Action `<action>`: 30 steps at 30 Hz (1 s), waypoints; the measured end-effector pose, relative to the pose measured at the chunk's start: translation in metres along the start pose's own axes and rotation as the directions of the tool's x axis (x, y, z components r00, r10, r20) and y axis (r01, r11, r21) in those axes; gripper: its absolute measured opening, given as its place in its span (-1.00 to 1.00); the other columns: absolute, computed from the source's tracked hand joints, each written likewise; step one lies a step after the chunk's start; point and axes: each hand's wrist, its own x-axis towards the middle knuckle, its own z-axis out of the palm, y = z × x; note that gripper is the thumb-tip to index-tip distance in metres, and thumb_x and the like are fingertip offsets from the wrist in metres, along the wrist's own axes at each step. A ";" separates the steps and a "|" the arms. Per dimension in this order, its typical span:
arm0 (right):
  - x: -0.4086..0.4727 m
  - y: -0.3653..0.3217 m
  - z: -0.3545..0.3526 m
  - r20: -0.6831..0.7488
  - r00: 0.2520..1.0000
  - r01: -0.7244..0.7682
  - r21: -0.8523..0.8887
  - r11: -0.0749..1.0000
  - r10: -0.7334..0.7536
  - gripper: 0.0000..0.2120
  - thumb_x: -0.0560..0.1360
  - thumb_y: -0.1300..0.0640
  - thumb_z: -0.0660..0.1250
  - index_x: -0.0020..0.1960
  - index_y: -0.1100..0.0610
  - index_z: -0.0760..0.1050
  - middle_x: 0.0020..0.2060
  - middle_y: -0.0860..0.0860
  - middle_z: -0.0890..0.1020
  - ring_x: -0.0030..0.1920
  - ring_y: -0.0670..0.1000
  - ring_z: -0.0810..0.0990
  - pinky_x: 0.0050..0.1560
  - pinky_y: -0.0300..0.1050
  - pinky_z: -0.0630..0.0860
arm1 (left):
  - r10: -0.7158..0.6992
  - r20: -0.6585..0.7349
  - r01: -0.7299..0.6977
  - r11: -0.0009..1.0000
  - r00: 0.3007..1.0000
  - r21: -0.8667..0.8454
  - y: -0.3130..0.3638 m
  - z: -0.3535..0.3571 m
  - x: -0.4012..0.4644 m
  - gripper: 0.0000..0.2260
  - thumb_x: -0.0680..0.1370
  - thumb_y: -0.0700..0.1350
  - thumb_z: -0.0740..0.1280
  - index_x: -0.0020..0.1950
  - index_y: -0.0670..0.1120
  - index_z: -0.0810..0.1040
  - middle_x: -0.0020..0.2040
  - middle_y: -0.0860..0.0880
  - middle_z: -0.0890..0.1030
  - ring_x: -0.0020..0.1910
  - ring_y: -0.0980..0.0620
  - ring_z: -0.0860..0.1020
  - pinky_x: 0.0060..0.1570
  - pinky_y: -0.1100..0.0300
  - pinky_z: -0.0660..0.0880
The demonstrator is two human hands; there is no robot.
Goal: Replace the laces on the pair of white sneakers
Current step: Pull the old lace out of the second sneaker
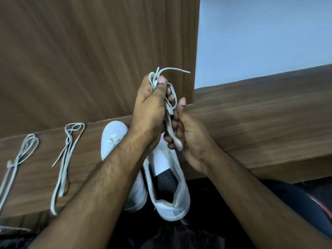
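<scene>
Fingers of the left hand [150,103] curl round a bundled white lace [169,105], thumb pressing its upper loops so that two tips stick out above the fist; fingers of the right hand [188,133] curl round the lower end of the same lace, thumb raised, the flat tail showing below the knuckles. Both hands are held above the near sneaker [168,184], which lies open-mouthed with its dark insole showing and its heel over the edge of the wooden bench [251,123]. No lace shows in it, though its front is hidden by the hands. The second sneaker [113,139] lies just left of the near sneaker, touching it, its toe pointing away; its eyelets are largely hidden by the left forearm. Two more laces lie on the bench well left of the near sneaker: a folded lace [66,155] closer in, a knotted lace [19,159] farther out. Whether the held lace is old or new cannot be told. Likely risks: the bundle snags into a knot if pulled apart quickly; the near sneaker slips off the bench edge if knocked by a forearm; old and new laces get mixed, since all look alike.
</scene>
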 end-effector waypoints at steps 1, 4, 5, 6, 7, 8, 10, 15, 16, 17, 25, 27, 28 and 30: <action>0.002 -0.004 -0.009 -0.086 0.995 0.035 -0.114 0.993 -0.045 -0.53 0.63 -0.25 0.11 -0.04 0.08 0.60 -0.33 0.03 0.55 -0.40 -0.08 0.45 -0.40 -0.23 0.37 | -0.016 0.043 0.016 1.000 0.999 0.015 -0.004 0.007 0.008 -0.82 0.72 -0.08 0.16 -0.05 -0.10 0.38 -0.28 -0.07 0.46 -0.39 0.01 0.40 -0.48 0.26 0.37; 0.010 -0.009 -0.035 -0.320 0.939 0.034 -0.274 0.961 -0.124 -0.62 0.64 -0.04 0.25 -0.08 0.28 0.57 -0.35 0.04 0.53 -0.40 -0.11 0.44 -0.42 -0.31 0.36 | -0.054 0.189 0.042 0.997 0.981 0.069 -0.021 0.026 0.032 -0.86 0.71 -0.13 0.19 -0.03 -0.11 0.42 -0.22 -0.08 0.50 -0.27 -0.05 0.48 -0.43 0.20 0.36; 0.014 -0.010 -0.043 -0.379 0.919 0.011 -0.254 0.967 -0.110 -0.64 0.64 0.00 0.27 -0.08 0.30 0.56 -0.35 0.06 0.50 -0.43 -0.12 0.41 -0.47 -0.30 0.33 | -0.070 0.219 0.052 0.995 0.973 0.085 -0.028 0.031 0.040 -0.87 0.70 -0.14 0.20 0.01 -0.15 0.44 -0.20 -0.09 0.52 -0.28 -0.01 0.51 -0.41 0.18 0.40; 0.019 -0.011 -0.051 -0.425 0.898 0.006 -0.243 0.970 -0.112 -0.66 0.64 0.01 0.27 -0.10 0.29 0.55 -0.35 0.07 0.49 -0.46 -0.12 0.38 -0.50 -0.28 0.31 | -0.078 0.228 0.049 0.990 0.971 0.130 -0.036 0.036 0.047 -0.85 0.70 -0.13 0.22 0.07 -0.21 0.46 -0.18 -0.12 0.55 -0.29 0.02 0.54 -0.40 0.18 0.44; 0.024 -0.011 -0.058 -0.453 0.882 0.010 -0.263 0.965 -0.133 -0.67 0.63 0.02 0.28 -0.13 0.28 0.54 -0.35 0.08 0.49 -0.48 -0.12 0.37 -0.51 -0.25 0.32 | -0.083 0.219 0.043 0.983 0.972 0.181 -0.045 0.039 0.053 -0.81 0.69 -0.12 0.23 0.12 -0.26 0.47 -0.15 -0.15 0.57 -0.29 0.04 0.56 -0.38 0.18 0.46; 0.028 -0.011 -0.062 -0.472 0.865 0.006 -0.332 0.943 -0.172 -0.67 0.63 0.03 0.28 -0.15 0.27 0.52 -0.36 0.08 0.51 -0.49 -0.11 0.39 -0.48 -0.21 0.35 | -0.084 0.206 0.031 0.968 0.975 0.249 -0.052 0.039 0.056 -0.79 0.68 -0.10 0.26 0.16 -0.25 0.48 -0.12 -0.14 0.60 -0.27 0.06 0.57 -0.34 0.19 0.47; 0.041 -0.009 -0.079 -0.481 0.831 -0.034 -0.548 0.836 -0.281 -0.73 0.60 -0.01 0.29 -0.19 0.14 0.49 -0.33 0.03 0.59 -0.39 -0.06 0.53 -0.35 -0.08 0.48 | -0.122 0.229 0.014 0.906 0.966 0.423 -0.067 0.039 0.064 -0.76 0.65 -0.03 0.33 0.24 -0.12 0.47 -0.03 -0.03 0.62 -0.15 0.10 0.57 -0.19 0.20 0.47; 0.048 -0.001 -0.099 -0.399 0.911 -0.309 -0.828 0.468 -0.105 -0.63 0.54 0.05 0.30 0.32 0.09 0.40 0.21 0.11 0.48 0.21 0.15 0.51 0.14 0.02 0.48 | -0.304 0.245 -0.004 0.621 0.921 0.784 -0.080 0.029 0.073 -0.41 0.58 0.15 0.37 0.46 -0.13 0.27 0.19 -0.08 0.59 0.17 -0.05 0.57 0.22 -0.06 0.51; 0.047 0.002 -0.098 -0.385 0.919 -0.319 -0.853 0.413 -0.087 -0.56 0.54 0.07 0.30 0.39 0.09 0.35 0.27 0.13 0.41 0.27 0.18 0.46 0.23 0.05 0.45 | -0.267 0.241 -0.068 0.526 0.933 0.848 -0.081 0.027 0.075 -0.44 0.60 0.12 0.35 0.45 -0.16 0.29 0.22 -0.13 0.58 0.21 -0.10 0.55 0.23 -0.04 0.49; 0.045 0.003 -0.096 -0.362 0.927 -0.299 -0.874 0.383 -0.101 -0.53 0.53 0.08 0.30 0.41 0.08 0.31 0.31 0.13 0.38 0.30 0.19 0.43 0.26 0.05 0.42 | -0.237 0.250 -0.123 0.448 0.939 0.886 -0.081 0.026 0.077 -0.48 0.61 0.09 0.34 0.44 -0.17 0.32 0.25 -0.15 0.57 0.23 -0.12 0.53 0.22 0.00 0.47; 0.041 0.003 -0.075 -0.207 0.947 -0.131 -0.947 0.294 -0.247 -0.63 0.55 0.07 0.34 0.33 0.09 0.45 0.29 0.11 0.41 0.25 0.16 0.50 0.18 -0.05 0.44 | -0.138 0.255 -0.217 0.242 0.957 0.946 -0.056 0.000 0.069 -0.60 0.63 0.05 0.30 0.42 -0.08 0.45 0.30 -0.11 0.57 0.28 -0.12 0.51 0.30 -0.13 0.43; 0.039 0.003 -0.065 -0.160 0.947 -0.076 -0.954 0.289 -0.278 -0.65 0.56 0.05 0.33 0.33 0.09 0.48 0.27 0.11 0.44 0.22 0.14 0.52 0.14 -0.08 0.44 | -0.128 0.214 -0.180 0.234 0.968 0.955 -0.045 -0.016 0.064 -0.62 0.63 0.04 0.29 0.40 -0.09 0.47 0.29 -0.10 0.57 0.29 -0.11 0.51 0.32 -0.14 0.42; 0.038 0.002 -0.058 -0.132 0.949 -0.047 -0.957 0.286 -0.286 -0.67 0.57 0.03 0.33 0.31 0.09 0.50 0.24 0.09 0.46 0.18 0.12 0.53 0.10 -0.11 0.44 | -0.120 0.194 -0.163 0.232 0.974 0.959 -0.039 -0.024 0.061 -0.63 0.63 0.05 0.29 0.38 -0.09 0.49 0.29 -0.10 0.58 0.29 -0.11 0.51 0.32 -0.14 0.41; 0.034 0.001 -0.039 -0.063 0.962 0.014 -0.960 0.280 -0.267 -0.71 0.59 -0.02 0.31 0.24 0.09 0.54 0.18 0.05 0.50 0.12 0.07 0.55 -0.01 -0.17 0.39 | -0.115 0.129 -0.102 0.217 0.985 0.971 -0.025 -0.044 0.052 -0.64 0.62 0.06 0.30 0.36 -0.08 0.52 0.29 -0.09 0.59 0.30 -0.13 0.51 0.32 -0.10 0.42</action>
